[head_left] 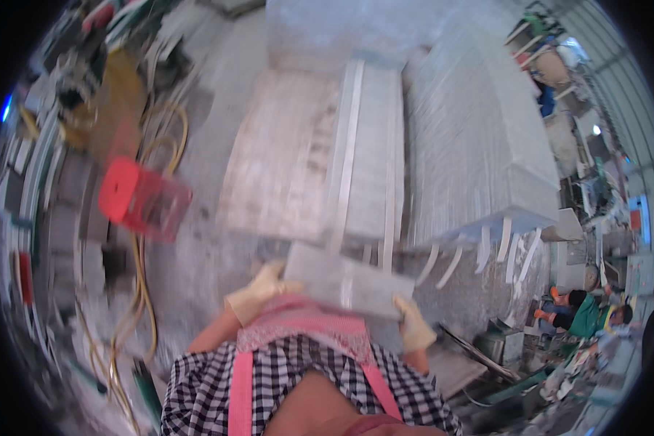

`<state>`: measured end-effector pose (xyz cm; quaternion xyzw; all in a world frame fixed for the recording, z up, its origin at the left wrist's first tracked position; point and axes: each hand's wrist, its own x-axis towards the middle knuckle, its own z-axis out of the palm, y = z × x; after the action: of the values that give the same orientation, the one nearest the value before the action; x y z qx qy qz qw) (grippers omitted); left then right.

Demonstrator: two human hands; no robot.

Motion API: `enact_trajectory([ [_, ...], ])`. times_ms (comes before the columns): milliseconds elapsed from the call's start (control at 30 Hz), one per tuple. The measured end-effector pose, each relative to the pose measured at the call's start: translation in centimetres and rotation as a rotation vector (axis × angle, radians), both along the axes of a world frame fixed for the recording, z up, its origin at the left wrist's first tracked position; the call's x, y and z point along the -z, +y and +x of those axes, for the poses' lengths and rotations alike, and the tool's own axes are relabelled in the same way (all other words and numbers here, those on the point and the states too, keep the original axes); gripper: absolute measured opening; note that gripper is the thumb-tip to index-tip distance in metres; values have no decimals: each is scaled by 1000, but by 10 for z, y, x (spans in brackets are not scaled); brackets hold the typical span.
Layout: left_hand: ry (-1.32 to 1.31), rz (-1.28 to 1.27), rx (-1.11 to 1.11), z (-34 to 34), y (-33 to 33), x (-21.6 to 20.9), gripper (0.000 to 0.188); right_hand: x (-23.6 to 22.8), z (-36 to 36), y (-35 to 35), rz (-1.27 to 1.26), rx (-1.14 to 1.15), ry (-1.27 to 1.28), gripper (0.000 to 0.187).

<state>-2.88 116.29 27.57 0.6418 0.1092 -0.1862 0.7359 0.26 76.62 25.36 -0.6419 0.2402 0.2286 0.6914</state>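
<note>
Both my hands, in pale cream gloves, grip a grey rectangular slab [320,272] at waist height, close to my pink apron. The left hand [263,289] closes on the slab's left end, and the right hand [416,325] holds its right end. A light band or strip of glare crosses the slab's middle. Just ahead lies a stack of pale slabs [280,152], with white straps [352,138] running over its right part. Motion blur softens the slab's edges and hides its exact thickness.
A stack wrapped in clear film [472,145] stands right of the pale stack, strap ends [505,240] hanging from its near side. At left are a red stool [120,189] and a yellow hose [144,305] on the floor. Another person [596,316] is far right.
</note>
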Motion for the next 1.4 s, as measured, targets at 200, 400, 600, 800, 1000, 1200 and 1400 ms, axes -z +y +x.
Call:
enact_trajectory([
  [200,91,144,369,85,88,-9,68,21,-67,95,246,414,79,52],
  [400,127,244,590,152,105,-10,69,12,-87,157,223,504,65,48],
  [600,-12,227,619,200,99,10,70,0,-47,169,414,577,100,48],
  [800,-49,239,521,260,78,-34,66,-10,57,144,399,420,1,49],
  [1000,23,174,444,302,53,-81,64,-18,120,115,399,488,-4,56],
  [1200,-59,109,581,343,37,-69,59,-36,137,106,374,534,-130,49],
  [1400,-37,324,782,400,22,-43,63,-42,136,105,399,511,-69,53],
])
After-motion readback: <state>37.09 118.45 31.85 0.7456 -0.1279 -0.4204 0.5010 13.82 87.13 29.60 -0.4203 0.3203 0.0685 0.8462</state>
